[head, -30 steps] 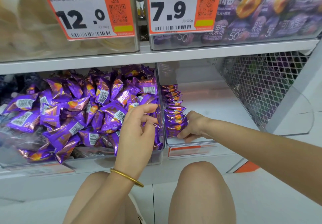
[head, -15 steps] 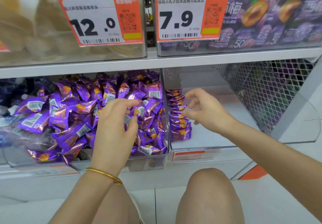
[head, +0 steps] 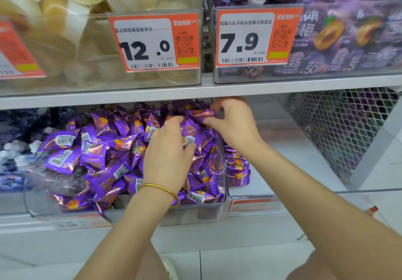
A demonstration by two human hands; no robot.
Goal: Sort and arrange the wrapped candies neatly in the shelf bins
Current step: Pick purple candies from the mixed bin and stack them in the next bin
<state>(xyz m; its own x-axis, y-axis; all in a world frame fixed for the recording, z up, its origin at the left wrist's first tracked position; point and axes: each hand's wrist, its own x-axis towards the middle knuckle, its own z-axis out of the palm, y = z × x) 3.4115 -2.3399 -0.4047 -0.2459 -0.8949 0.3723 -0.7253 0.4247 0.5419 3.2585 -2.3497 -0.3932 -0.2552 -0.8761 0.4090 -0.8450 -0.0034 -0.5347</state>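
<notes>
Crossing from the right bin (head: 293, 166), the right hand (head: 235, 125) now pinches a purple candy (head: 200, 113) atop the pile (head: 104, 155) in the left bin (head: 206, 212). Curled fingers of the left hand (head: 167, 160) dig into that pile; whether they grasp anything cannot be told. A candy row (head: 237, 168) lines the right bin.

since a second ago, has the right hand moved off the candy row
Yes. The right hand went left and back across the bin divider, and now pinches a candy.
</notes>
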